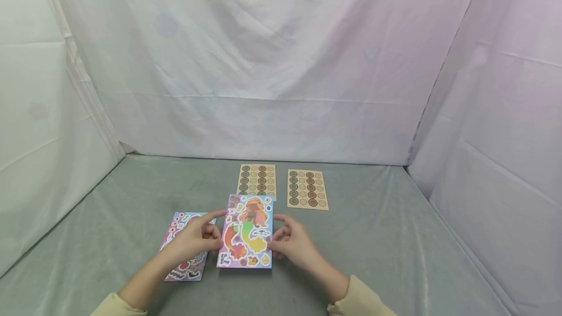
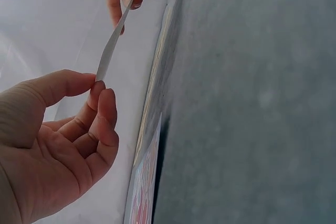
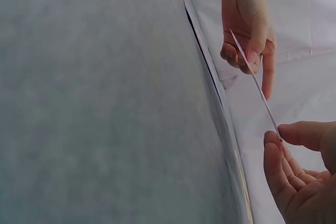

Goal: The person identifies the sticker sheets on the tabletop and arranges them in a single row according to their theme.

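Observation:
Both hands hold a mermaid sticker sheet (image 1: 247, 230) up above the grey cloth. My left hand (image 1: 193, 239) pinches its left edge between thumb and fingers. At the opposite edge, my right hand (image 1: 295, 244) pinches the sheet with thumb and fingers. Seen nearly edge-on, the sheet (image 2: 112, 48) spans the gap between the two hands in the left wrist view. A second colourful sticker sheet (image 1: 193, 273) lies on the cloth, partly hidden behind the left hand and forearm.
Two tan sheets of round stickers lie toward the back: one (image 1: 258, 179) partly covered by the held sheet, the other (image 1: 307, 189) to its right. The grey cloth (image 1: 395, 247) covers the tabletop. White curtains (image 1: 263, 62) enclose the back and sides.

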`<move>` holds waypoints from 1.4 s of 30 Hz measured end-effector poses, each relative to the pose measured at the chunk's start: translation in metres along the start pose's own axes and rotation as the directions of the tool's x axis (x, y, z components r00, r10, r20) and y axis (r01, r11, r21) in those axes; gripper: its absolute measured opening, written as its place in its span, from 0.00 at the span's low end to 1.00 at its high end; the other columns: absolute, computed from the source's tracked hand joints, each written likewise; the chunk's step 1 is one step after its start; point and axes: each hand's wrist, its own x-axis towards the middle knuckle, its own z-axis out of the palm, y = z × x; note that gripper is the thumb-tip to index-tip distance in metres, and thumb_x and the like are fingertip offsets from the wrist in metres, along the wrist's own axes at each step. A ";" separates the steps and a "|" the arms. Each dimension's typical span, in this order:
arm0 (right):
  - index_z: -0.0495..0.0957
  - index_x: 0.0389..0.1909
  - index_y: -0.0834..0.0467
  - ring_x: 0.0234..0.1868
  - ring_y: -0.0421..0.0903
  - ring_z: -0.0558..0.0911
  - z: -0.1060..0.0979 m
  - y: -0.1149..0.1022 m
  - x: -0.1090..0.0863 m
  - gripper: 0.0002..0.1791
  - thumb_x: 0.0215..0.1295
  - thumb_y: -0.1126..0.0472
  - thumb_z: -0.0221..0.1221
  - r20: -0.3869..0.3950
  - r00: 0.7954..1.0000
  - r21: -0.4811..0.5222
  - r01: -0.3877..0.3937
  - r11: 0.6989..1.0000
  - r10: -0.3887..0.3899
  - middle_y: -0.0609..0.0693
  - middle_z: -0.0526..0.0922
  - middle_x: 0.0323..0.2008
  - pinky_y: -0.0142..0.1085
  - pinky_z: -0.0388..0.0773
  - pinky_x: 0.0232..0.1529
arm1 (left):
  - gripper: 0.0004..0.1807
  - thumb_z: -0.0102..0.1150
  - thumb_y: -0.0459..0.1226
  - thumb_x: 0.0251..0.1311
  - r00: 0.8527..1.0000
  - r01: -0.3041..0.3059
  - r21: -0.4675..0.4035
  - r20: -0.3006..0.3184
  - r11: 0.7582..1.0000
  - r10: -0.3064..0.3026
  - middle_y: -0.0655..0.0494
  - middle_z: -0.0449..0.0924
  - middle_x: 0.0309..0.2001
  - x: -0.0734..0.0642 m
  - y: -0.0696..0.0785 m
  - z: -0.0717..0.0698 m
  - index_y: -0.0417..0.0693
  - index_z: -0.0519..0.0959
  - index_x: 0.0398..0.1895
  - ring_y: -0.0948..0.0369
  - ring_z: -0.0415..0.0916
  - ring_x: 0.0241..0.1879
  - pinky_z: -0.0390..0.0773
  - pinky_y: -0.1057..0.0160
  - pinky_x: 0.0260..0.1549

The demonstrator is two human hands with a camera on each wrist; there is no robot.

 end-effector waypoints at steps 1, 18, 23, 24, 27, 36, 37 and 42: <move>0.64 0.63 0.71 0.21 0.50 0.80 0.001 0.000 0.000 0.37 0.50 0.76 0.66 0.000 1.000 0.004 -0.003 1.000 0.003 0.51 0.81 0.25 0.38 0.80 0.21 | 0.40 0.61 0.25 0.55 1.000 0.002 0.001 0.002 1.000 -0.002 0.45 0.78 0.26 0.000 0.000 -0.001 0.28 0.53 0.69 0.52 0.76 0.24 0.80 0.60 0.28; 0.64 0.62 0.72 0.19 0.47 0.79 0.009 0.007 0.005 0.36 0.49 0.78 0.65 0.015 1.000 0.041 -0.011 0.999 0.011 0.55 0.81 0.26 0.42 0.81 0.22 | 0.41 0.59 0.23 0.51 1.000 0.020 -0.020 0.008 1.000 -0.020 0.46 0.78 0.23 -0.002 -0.005 -0.004 0.25 0.52 0.69 0.53 0.77 0.20 0.78 0.62 0.21; 0.64 0.62 0.72 0.18 0.47 0.79 0.011 0.008 0.004 0.36 0.49 0.78 0.64 0.016 1.000 0.050 -0.018 0.999 0.017 0.56 0.81 0.26 0.41 0.81 0.21 | 0.42 0.60 0.25 0.52 1.000 0.021 -0.031 0.011 0.999 -0.020 0.46 0.78 0.22 -0.004 -0.007 -0.004 0.24 0.50 0.69 0.52 0.77 0.18 0.75 0.64 0.14; 0.64 0.62 0.71 0.18 0.46 0.79 0.011 0.009 0.004 0.36 0.49 0.77 0.65 0.016 1.000 0.053 -0.018 0.998 0.017 0.55 0.81 0.25 0.41 0.81 0.21 | 0.42 0.60 0.25 0.53 1.000 0.024 -0.036 0.011 0.999 -0.023 0.46 0.78 0.23 -0.004 -0.007 -0.003 0.24 0.50 0.69 0.52 0.77 0.18 0.74 0.64 0.14; 0.64 0.62 0.69 0.18 0.45 0.79 0.012 0.010 0.003 0.37 0.49 0.76 0.66 0.016 1.000 0.059 -0.022 0.998 0.021 0.53 0.81 0.25 0.39 0.80 0.20 | 0.42 0.61 0.26 0.53 0.999 0.044 -0.043 0.009 0.998 -0.043 0.47 0.78 0.23 -0.005 -0.008 -0.003 0.25 0.50 0.69 0.53 0.77 0.18 0.74 0.64 0.13; 0.65 0.61 0.70 0.17 0.44 0.78 0.016 0.018 0.005 0.36 0.48 0.75 0.66 0.033 0.999 0.058 -0.034 0.998 0.032 0.53 0.81 0.24 0.36 0.80 0.19 | 0.42 0.62 0.26 0.52 0.996 0.090 -0.024 0.003 0.996 -0.090 0.46 0.77 0.23 -0.007 -0.012 -0.002 0.26 0.53 0.68 0.53 0.76 0.17 0.75 0.64 0.11; 0.65 0.61 0.70 0.18 0.44 0.78 0.016 0.019 0.005 0.36 0.49 0.75 0.66 0.034 0.999 0.055 -0.038 0.998 0.036 0.52 0.81 0.24 0.36 0.79 0.19 | 0.41 0.62 0.26 0.51 0.996 0.091 -0.018 0.000 0.996 -0.091 0.46 0.77 0.23 -0.007 -0.013 -0.001 0.26 0.53 0.68 0.53 0.76 0.16 0.74 0.64 0.11; 0.66 0.61 0.69 0.18 0.44 0.78 0.017 0.022 0.005 0.35 0.49 0.75 0.66 0.036 0.998 0.039 -0.043 0.998 0.041 0.52 0.81 0.24 0.35 0.79 0.18 | 0.41 0.63 0.26 0.51 0.993 0.113 -0.019 -0.015 0.993 -0.113 0.46 0.77 0.23 -0.007 -0.015 0.000 0.28 0.54 0.69 0.56 0.73 0.14 0.72 0.66 0.10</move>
